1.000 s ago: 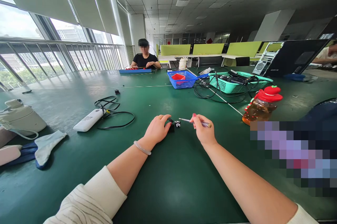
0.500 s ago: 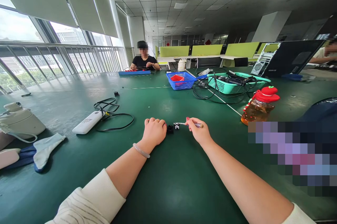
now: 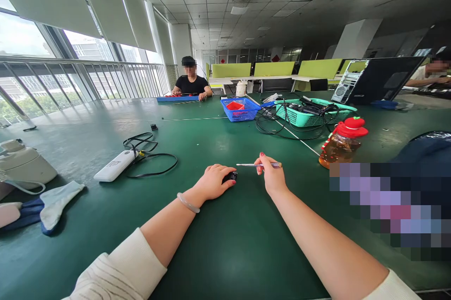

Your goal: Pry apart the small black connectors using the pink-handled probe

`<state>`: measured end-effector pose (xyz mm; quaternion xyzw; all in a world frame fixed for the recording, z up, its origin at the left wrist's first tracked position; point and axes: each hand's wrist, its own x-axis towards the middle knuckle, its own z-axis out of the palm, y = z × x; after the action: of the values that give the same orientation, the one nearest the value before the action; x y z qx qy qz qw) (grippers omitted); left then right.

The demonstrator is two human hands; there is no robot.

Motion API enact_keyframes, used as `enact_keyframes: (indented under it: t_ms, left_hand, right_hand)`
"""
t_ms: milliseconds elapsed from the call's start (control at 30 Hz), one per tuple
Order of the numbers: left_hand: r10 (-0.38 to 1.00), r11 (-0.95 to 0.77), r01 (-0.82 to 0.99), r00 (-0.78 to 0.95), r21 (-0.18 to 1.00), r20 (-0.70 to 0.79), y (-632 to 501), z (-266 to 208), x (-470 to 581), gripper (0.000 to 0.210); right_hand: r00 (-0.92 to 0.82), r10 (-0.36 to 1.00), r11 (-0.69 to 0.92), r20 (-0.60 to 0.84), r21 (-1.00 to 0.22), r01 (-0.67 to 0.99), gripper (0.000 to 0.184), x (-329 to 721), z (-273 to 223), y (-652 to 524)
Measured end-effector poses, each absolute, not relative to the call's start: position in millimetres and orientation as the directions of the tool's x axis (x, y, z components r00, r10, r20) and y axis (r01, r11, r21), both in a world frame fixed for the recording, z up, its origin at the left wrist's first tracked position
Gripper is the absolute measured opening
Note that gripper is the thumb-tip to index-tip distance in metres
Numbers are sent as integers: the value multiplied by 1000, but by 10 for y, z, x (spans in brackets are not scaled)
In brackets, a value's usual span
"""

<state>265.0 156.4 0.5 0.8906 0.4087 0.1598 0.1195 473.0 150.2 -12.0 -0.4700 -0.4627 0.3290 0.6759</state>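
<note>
Right hand [image 3: 273, 178] grip pinches a screwdriver [image 3: 255, 165] above the green table [image 3: 225, 243] in an open office.

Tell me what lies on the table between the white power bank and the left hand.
In the head view, a loop of black cable lies beside the white power bank; past it only bare green table up to the left hand.

i see green counter [image 3: 105, 225] | white power bank [image 3: 114, 166] with black cable [image 3: 155, 161] far left | amber bottle with red lid [image 3: 340, 142] right | blue basket [image 3: 240, 108] and teal basket [image 3: 310, 114] beyond | a person [image 3: 190, 83] seated at far end
</note>
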Motion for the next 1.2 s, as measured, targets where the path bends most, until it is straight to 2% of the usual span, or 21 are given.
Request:
enact_keyframes:
  t_ms: [100, 300, 500, 600, 733, 800, 933, 1067, 1200]
  left_hand:
    - [765, -638, 683, 612, 356, 198, 1543, 13, 2681, 30]
    - [784, -619, 704, 585, 348, 209, 1448, 27, 2751, 18]
    - [833, -552, 751, 516, 363, 198, 1426, 38, 2735, 18]
    - [865, -499, 762, 466, 413, 186, 1386, 63, 2677, 19]
    - [881, -467, 756, 444, 458, 167, 1241, 91, 2447, 33]
    - [883, -463, 770, 446, 438, 147, 1144, 96, 2242, 37]
    - [893, -449, 813, 426, 371, 148, 970, 92, 1675, 32]
    - [949, -313, 903, 285, 295, 137, 880, 67, 997, 40]
    - [979, -130, 979, 102, 156, 174, 877, 34, 399, 45]
  right_hand:
    - [398, 871, 333, 289, -942, -46, 49, 4759, -143, 1537]
    - [358, 884, 327, 301, -945, -13, 49, 4756, -177, 1545]
    - [338, 900, 311, 277, -949, -50, 47, 4751, -197, 1544]
    - [327, 910, 292, 254, -954, -71, 47, 4746, -205, 1542]
    - [317, 915, 288, 249, -954, -81, 48, 4736, -205, 1540]
    - [308, 917, 289, 252, -954, -78, 48, 4731, -203, 1541]
    - [287, 923, 286, 258, -956, -62, 49, 4716, -194, 1532]
    - [277, 930, 263, 240, -964, -48, 50, 4697, -181, 1511]
    - [271, 934, 255, 231, -965, -56, 50, 4686, -173, 1502]
